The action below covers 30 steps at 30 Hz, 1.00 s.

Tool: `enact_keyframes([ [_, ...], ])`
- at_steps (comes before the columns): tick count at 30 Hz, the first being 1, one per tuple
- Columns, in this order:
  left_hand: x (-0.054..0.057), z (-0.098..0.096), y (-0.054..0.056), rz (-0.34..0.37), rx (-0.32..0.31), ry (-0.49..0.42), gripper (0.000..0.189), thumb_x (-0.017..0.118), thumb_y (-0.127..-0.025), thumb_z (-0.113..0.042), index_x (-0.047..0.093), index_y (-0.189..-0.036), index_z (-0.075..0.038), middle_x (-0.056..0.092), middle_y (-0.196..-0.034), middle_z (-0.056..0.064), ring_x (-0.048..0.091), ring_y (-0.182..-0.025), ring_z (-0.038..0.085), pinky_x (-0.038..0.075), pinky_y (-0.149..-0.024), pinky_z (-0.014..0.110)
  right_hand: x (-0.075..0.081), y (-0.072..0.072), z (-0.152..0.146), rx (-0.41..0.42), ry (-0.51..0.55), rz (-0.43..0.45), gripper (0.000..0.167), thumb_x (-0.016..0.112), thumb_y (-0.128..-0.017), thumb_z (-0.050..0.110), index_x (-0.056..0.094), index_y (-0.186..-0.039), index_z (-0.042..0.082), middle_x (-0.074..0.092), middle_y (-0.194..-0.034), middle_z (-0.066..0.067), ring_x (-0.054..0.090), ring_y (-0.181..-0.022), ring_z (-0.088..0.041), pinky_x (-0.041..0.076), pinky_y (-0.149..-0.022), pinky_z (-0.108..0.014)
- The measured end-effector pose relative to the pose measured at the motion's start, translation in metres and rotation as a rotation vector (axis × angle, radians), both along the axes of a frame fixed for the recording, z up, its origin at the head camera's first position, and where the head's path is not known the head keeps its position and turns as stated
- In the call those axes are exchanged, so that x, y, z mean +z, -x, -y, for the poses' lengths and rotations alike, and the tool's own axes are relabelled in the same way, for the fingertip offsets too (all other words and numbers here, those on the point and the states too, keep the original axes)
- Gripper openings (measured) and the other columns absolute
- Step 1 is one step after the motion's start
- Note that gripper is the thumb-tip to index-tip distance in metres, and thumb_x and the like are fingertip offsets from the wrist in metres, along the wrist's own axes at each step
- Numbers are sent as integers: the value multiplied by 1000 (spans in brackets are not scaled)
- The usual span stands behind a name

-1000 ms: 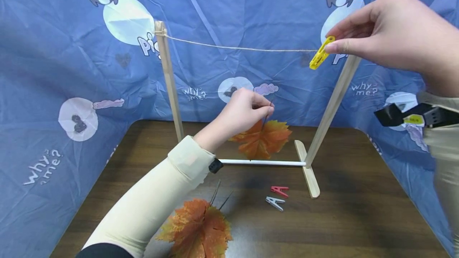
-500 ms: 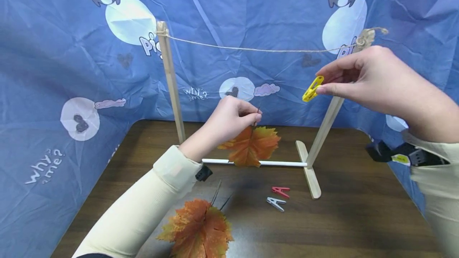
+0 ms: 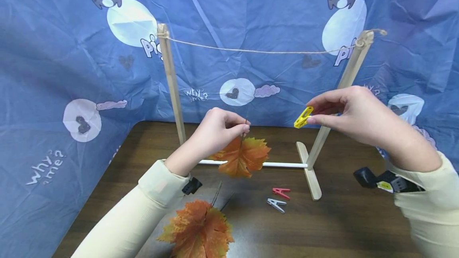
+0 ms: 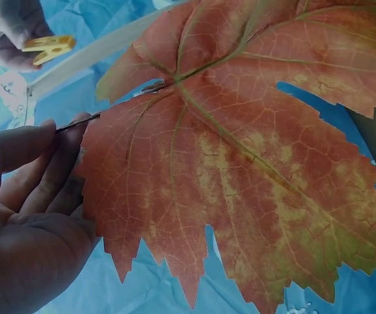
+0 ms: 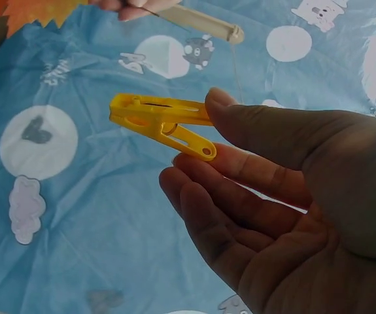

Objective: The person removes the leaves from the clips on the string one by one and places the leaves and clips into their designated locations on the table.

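Observation:
My left hand [image 3: 222, 130] pinches the thin dark stem of an orange artificial maple leaf [image 3: 244, 157], which hangs below the fingertips in the head view. Close up in the left wrist view, the leaf [image 4: 240, 170] spreads out broad and veined, its stem between thumb and finger. My right hand [image 3: 353, 116] holds a yellow clothespin [image 3: 303, 117] by its handle ends, between thumb and fingers. In the right wrist view the clothespin [image 5: 161, 121] has its clamping end together and points away from the hand. Clothespin and leaf are apart, both below the string.
A twine line [image 3: 258, 52] runs between two wooden posts, the left post [image 3: 172, 86] and the right post [image 3: 353, 67]. A white rod [image 3: 287, 165] joins them low down. On the table lie a red clothespin [image 3: 281, 192], a grey clothespin [image 3: 276, 205] and more maple leaves [image 3: 201, 230].
My right hand has come down from beside the right end of the twine with the yellow clothespin. My left hand has moved left and lower with the leaf.

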<state>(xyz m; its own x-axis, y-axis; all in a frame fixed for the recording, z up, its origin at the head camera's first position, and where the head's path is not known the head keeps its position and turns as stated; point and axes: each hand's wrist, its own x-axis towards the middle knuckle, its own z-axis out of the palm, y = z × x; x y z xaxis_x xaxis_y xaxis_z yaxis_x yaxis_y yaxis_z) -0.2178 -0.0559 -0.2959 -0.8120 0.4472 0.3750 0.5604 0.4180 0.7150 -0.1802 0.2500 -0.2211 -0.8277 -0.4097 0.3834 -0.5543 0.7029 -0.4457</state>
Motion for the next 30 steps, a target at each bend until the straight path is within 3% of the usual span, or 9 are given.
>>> enact_keyframes([
  [10,-14,20,-12,51,25,-4,10,72,-94,-8,81,-88,-7,74,-79,-2,63,-70,8,50,-65,27,-28,-2,4,51,34,30,22,86,-83,10,78,-103,8,74,-84,6,70,-74,-11,52,-61,-19],
  [20,-26,39,-19,88,27,-19,9,72,-93,-4,80,-88,-4,73,-76,-1,66,-71,8,50,-63,24,-64,-5,8,31,79,177,24,87,-82,9,77,-103,5,72,-86,2,68,-76,-14,55,-62,-25],
  [30,-40,55,-19,221,2,-32,16,68,-95,-4,78,-82,-2,70,-68,3,68,-67,21,44,-52,22,-101,-8,16,34,131,252,24,87,-80,5,75,-100,7,71,-85,4,67,-76,-14,56,-66,-28],
])
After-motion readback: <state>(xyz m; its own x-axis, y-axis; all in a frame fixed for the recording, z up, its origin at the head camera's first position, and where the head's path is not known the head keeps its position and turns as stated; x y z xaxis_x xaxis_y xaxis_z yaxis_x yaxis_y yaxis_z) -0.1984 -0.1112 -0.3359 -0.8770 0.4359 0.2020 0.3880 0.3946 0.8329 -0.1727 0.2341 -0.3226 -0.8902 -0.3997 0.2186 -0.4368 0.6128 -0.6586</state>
